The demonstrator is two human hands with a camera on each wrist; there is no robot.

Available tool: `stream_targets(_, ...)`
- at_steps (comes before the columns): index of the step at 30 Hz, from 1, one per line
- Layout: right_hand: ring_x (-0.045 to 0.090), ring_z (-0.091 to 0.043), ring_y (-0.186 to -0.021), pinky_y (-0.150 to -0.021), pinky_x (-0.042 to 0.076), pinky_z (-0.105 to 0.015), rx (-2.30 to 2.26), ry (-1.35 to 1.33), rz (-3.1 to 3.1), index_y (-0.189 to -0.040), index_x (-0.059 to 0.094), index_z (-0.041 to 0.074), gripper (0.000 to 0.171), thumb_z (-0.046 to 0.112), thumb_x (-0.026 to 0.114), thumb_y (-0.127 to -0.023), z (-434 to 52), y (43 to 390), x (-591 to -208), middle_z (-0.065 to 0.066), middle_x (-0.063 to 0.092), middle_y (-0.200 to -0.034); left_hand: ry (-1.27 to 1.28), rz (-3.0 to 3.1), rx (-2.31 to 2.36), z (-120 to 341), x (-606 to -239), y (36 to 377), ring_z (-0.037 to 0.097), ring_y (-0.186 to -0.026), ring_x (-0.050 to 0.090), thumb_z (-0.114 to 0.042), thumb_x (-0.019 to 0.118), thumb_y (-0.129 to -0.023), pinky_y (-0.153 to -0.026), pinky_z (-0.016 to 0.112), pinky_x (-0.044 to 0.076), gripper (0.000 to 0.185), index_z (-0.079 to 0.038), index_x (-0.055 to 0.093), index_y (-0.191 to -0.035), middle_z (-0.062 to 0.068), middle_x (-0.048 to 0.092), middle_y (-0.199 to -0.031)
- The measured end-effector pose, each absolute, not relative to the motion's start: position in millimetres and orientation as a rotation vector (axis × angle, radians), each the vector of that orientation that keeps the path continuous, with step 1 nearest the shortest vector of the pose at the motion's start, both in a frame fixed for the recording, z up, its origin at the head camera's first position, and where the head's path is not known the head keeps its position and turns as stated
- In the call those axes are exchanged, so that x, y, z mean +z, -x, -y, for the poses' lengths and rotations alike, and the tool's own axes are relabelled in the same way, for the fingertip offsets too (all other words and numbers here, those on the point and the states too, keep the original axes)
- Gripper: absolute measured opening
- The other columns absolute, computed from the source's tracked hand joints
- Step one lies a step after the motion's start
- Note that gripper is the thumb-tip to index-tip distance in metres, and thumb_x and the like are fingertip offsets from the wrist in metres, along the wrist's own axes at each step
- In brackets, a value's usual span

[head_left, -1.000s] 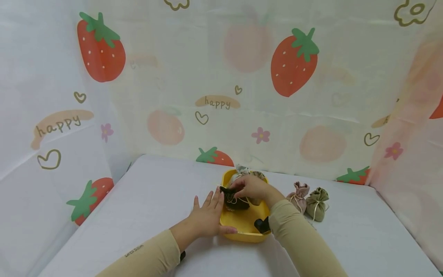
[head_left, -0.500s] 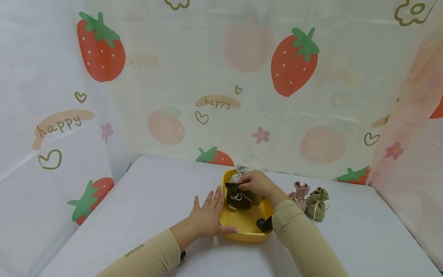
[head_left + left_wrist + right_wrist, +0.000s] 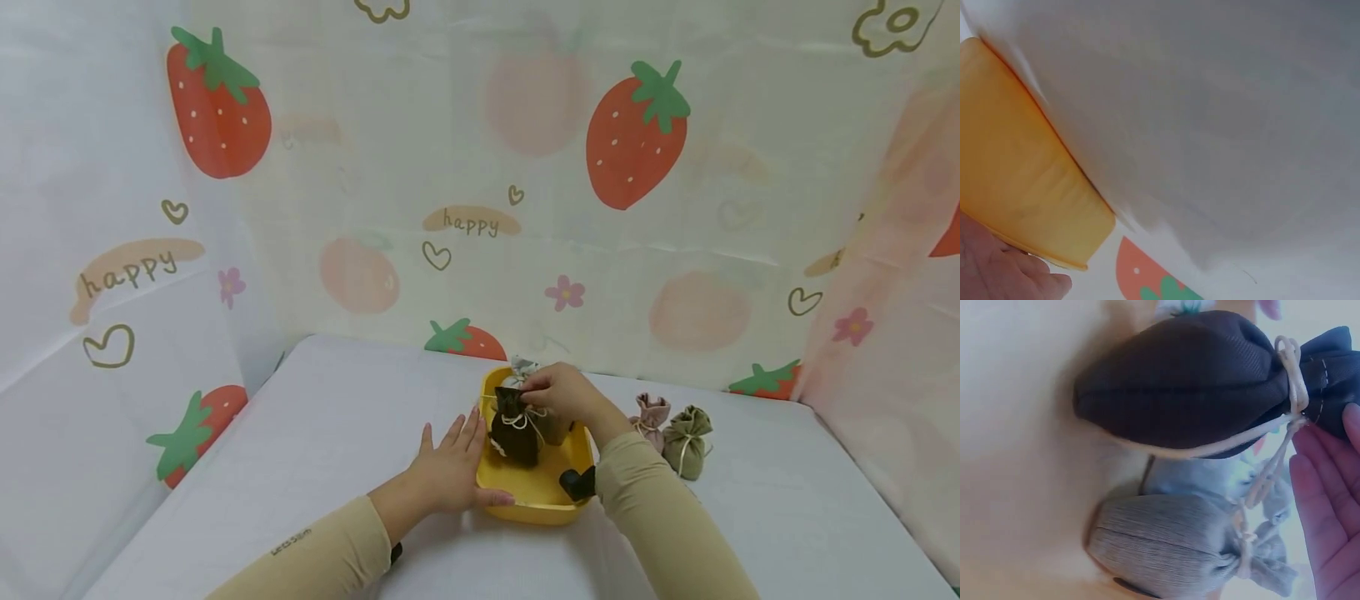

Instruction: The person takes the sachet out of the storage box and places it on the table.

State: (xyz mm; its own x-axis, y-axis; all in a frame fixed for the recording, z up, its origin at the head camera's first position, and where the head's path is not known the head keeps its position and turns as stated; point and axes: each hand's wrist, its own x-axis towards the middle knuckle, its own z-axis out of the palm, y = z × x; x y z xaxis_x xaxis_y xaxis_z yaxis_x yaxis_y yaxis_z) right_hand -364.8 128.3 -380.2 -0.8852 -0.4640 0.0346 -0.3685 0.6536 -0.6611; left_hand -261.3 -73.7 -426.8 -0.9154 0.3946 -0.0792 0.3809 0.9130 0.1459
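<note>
A yellow tray (image 3: 534, 497) sits mid-table. My left hand (image 3: 450, 471) lies flat beside its left wall, fingers straight and thumb along the front rim; the left wrist view shows that yellow wall (image 3: 1016, 169) close up. My right hand (image 3: 531, 390) pinches the gathered neck of a dark brown drawstring pouch (image 3: 516, 435) and holds it upright in the tray. In the right wrist view the brown pouch (image 3: 1185, 381) hangs from my fingers (image 3: 1325, 487), with a grey-beige pouch (image 3: 1172, 547) next to it. A pale pouch (image 3: 519, 372) stands at the tray's far end.
A pink pouch (image 3: 649, 415) and an olive-green pouch (image 3: 687, 442) stand on the white table (image 3: 315, 433) to the right of the tray. Strawberry-print curtains wall in the back and both sides.
My right hand has pulled the brown pouch up by its neck from lying on its side to hanging upright. My left hand has stayed put.
</note>
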Motion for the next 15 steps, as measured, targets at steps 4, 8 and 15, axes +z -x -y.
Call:
stream_targets(4, 0.059, -0.012, -0.07, -0.067, 0.049, -0.027, -1.092, 0.67, -2.73, -0.086, 0.073, 0.012, 0.009, 0.016, 0.065, -0.085, -132.5, 363.0, -373.0, 0.0, 0.067, -0.077, -0.625, -2.958, 0.196, 73.2, -427.8, 262.7, 0.027, -0.139, 0.007, -0.084, 0.037, -0.069, -0.103, 0.063, 0.005, 0.114, -0.005, 0.009, -0.147, 0.011, 0.0, -0.153)
stream_targets(8, 0.061, -0.013, -0.074, -0.071, 0.05, -0.029, -1.117, 0.636, -2.738, -0.091, 0.072, 0.012, 0.011, 0.018, 0.065, -0.085, -137.1, 358.8, -364.3, 0.0, 0.068, -0.082, -0.643, -2.955, 0.168, 72.8, -426.9, 263.2, 0.026, -0.14, 0.008, -0.084, 0.036, -0.07, -0.105, 0.06, 0.008, 0.114, -0.004, 0.01, -0.147, 0.012, 0.001, -0.153)
stream_targets(15, 0.065, -0.017, -0.08, -0.075, 0.052, -0.031, -1.248, 0.593, -2.675, -0.094, 0.071, 0.008, 0.013, 0.015, 0.063, -0.087, -148.6, 353.0, -347.2, -0.005, 0.068, -0.086, -0.644, -2.941, 0.173, 72.5, -421.5, 263.2, 0.026, -0.14, 0.008, -0.084, 0.036, -0.069, -0.106, 0.056, 0.009, 0.116, -0.003, 0.009, -0.146, 0.012, 0.003, -0.153)
